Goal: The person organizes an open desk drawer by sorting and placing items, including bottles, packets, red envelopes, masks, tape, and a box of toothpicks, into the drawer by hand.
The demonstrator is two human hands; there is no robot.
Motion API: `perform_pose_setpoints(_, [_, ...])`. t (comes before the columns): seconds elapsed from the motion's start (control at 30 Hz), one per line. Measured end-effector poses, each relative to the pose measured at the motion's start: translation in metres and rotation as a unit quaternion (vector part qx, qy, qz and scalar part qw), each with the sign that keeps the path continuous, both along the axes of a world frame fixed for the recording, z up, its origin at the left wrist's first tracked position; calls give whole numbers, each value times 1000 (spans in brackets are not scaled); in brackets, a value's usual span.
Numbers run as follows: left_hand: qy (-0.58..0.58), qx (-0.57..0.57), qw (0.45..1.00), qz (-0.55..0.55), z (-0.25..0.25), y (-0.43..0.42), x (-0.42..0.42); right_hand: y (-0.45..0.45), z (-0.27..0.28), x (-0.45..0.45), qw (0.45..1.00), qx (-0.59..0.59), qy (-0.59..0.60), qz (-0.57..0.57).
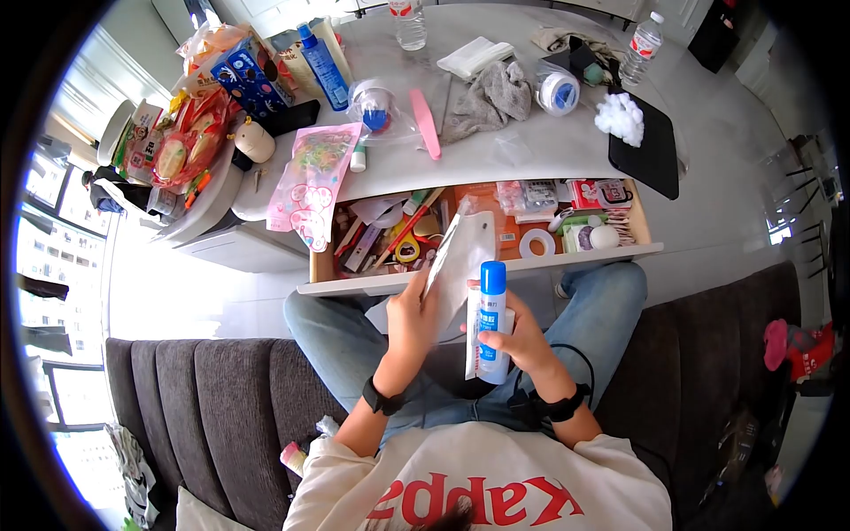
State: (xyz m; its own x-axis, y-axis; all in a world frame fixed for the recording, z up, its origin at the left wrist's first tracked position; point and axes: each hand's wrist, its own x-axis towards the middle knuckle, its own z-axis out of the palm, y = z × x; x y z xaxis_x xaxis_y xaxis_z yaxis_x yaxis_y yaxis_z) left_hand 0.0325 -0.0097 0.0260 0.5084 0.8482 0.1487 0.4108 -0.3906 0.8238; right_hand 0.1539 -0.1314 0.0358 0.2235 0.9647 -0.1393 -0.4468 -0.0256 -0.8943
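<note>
My left hand (411, 324) is closed around a whitish plastic pouch (472, 245), which stands up over the front edge of the open drawer (398, 281). In my right hand (524, 338) is a white spray can (492, 301) with a blue cap, held upright above my lap. A flat white piece with print (472, 341) sits against the can's left side; I cannot make out what it is. The drawer holds yellow-handled scissors (407, 249), a roll of white tape (537, 243), cotton swabs (621, 232) and several small boxes and pens.
On the marble table (390, 168) lie a pink patterned bag (315, 181), a pink file-like strip (425, 124), a grey cloth (496, 97), white fluff (620, 119) on a black mat (651, 159), and a blue spray bottle (324, 69). Snack packs (181, 146) crowd the left.
</note>
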Motion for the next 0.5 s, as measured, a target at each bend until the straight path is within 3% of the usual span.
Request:
perform_pose_setpoints(0.23, [1,-80,990,-120,21,7,-9,-3,-7,7,998,-15,-61,16])
perform_pose_setpoints(0.37, [-22,-278,950,-140,24,12,-19,-2,1,11,991,-14,-128,38])
perform_pose_setpoints(0.5, [-85,-533,833,-119,26,26,-34,-5,0,18,974,50,-210,72])
